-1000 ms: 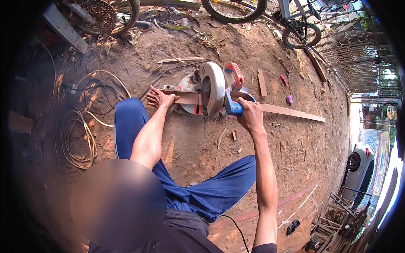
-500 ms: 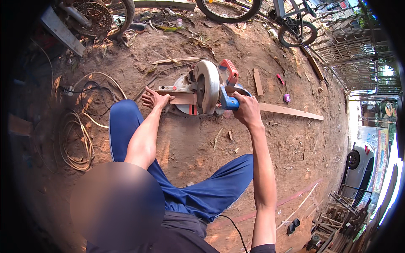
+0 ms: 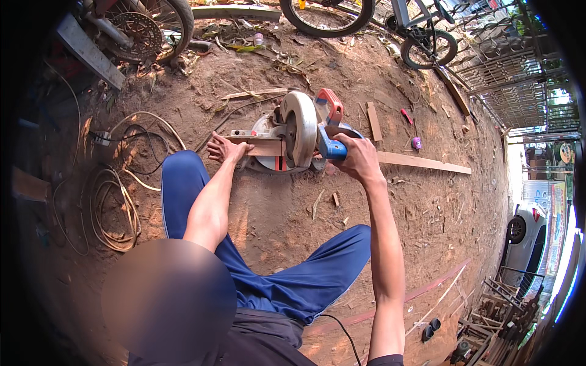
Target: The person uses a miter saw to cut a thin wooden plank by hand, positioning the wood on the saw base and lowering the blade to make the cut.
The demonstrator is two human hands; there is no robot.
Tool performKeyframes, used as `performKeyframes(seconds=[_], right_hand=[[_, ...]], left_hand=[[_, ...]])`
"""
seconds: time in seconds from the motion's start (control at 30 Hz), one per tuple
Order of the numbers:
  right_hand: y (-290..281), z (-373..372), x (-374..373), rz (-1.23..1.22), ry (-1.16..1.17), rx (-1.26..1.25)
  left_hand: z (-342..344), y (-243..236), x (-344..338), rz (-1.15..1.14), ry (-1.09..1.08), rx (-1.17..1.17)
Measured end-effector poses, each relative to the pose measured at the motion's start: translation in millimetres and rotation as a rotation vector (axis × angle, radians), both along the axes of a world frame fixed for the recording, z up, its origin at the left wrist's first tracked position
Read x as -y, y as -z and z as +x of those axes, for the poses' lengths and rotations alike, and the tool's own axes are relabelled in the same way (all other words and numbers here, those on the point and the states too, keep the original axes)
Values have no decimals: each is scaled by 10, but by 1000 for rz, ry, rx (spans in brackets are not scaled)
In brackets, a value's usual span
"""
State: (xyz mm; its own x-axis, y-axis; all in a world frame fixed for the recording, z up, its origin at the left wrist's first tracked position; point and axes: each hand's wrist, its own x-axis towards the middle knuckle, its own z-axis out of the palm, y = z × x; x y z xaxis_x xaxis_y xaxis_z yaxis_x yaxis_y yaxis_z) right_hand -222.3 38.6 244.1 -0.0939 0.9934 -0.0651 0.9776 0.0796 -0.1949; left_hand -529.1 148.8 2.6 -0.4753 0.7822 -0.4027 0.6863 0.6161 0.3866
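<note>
A miter saw (image 3: 300,125) with a pale round blade guard stands on the dirt in front of me. My right hand (image 3: 359,160) is closed round its blue handle (image 3: 333,149). A flat wooden board (image 3: 265,147) lies across the saw's base against the metal fence (image 3: 241,133). At the board's left end, my left hand (image 3: 224,149) grips it, thumb along its face and fingers spread toward the fence. The guard hides the blade and the middle of the board. A long wooden strip (image 3: 424,161) extends out to the right of the saw, in line with the board.
Coiled cable (image 3: 125,213) lies left of my knee. Beyond the saw are a short wood piece (image 3: 373,122), a red-handled tool (image 3: 406,116) and a purple item (image 3: 416,143). Bicycles (image 3: 427,49) stand at the back. Black footwear (image 3: 431,329) and stacked timber (image 3: 494,323) are at lower right.
The view has shifted slightly. Both hands keep their places on the board and the saw handle, and the saw head looks about the same height.
</note>
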Motion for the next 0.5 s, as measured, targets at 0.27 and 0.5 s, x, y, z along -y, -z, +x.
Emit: performKeyframes(seconds=[0.27,0.5], right_hand=[[-18,-14,16,68,-29,-24],[-36,-5,-6,98,-55,-17]], left_hand=[[-7,51,-6,7,-10,2],[-15,100,-12,40,-5,-17]])
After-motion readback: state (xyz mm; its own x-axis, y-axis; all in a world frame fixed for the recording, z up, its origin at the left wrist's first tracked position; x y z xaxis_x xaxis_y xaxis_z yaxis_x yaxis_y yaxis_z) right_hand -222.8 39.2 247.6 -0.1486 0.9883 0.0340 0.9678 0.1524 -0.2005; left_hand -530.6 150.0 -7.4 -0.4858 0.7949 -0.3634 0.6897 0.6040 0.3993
